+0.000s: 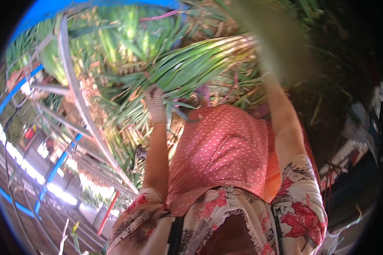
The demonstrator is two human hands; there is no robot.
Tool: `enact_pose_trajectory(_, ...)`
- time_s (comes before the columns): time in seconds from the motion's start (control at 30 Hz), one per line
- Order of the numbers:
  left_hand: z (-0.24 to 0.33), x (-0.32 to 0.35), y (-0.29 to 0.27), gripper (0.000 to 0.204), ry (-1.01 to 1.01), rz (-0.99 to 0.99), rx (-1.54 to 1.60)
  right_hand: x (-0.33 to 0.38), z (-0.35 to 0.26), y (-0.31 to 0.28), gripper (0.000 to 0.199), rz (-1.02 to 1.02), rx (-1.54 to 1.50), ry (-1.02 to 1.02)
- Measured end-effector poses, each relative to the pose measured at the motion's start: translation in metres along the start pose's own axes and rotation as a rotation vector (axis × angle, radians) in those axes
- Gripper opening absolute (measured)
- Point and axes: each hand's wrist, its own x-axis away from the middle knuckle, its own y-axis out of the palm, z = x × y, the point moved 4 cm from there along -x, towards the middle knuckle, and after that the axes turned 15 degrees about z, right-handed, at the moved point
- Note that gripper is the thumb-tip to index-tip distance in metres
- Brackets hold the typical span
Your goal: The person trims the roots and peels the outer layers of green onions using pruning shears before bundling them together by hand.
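A bundle of long green leafy stalks [200, 63] lies across the front of me, with leaf tips to the left and pale, brownish stem ends to the right. My left hand [154, 94], in a pale glove with a banded cuff, is closed at the leaf tips; its fingers are partly hidden by leaves. At the stem end is my right hand [261, 61]; a dark blur covers most of it, so its fingers cannot be made out. Below the bundle, a pink dotted apron [225, 148] covers my lap.
More green stalks [132, 38] are heaped at the far left, beside a blue sheet [42, 17]. A metal frame [78, 97] with bars slants down the left side. Loose leaves and dry husks lie around the bundle. Blue tubing [57, 165] stands farther left.
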Motion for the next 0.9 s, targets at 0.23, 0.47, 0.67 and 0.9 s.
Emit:
enact_pose_trajectory(0.23,-0.053,-0.003,-0.015,0.058,-0.353,0.214,0.028,0.025,0.005,0.089,0.058,0.219,0.715,-0.200)
enact_pose_trajectory(0.47,-0.119,-0.031,-0.049,0.056,-0.525,-0.226,-0.146,0.113,0.059,0.023,0.048,0.224,1.552,-0.608)
enact_pose_trajectory(0.67,-0.147,-0.010,-0.130,0.056,-0.583,-0.025,-0.024,0.415,0.035,0.024,0.034,0.156,1.394,-0.542)
enact_pose_trajectory(0.9,0.057,0.111,-0.095,0.063,-0.299,-0.503,-0.036,0.695,-0.089,-0.021,0.031,0.474,0.927,-1.029)
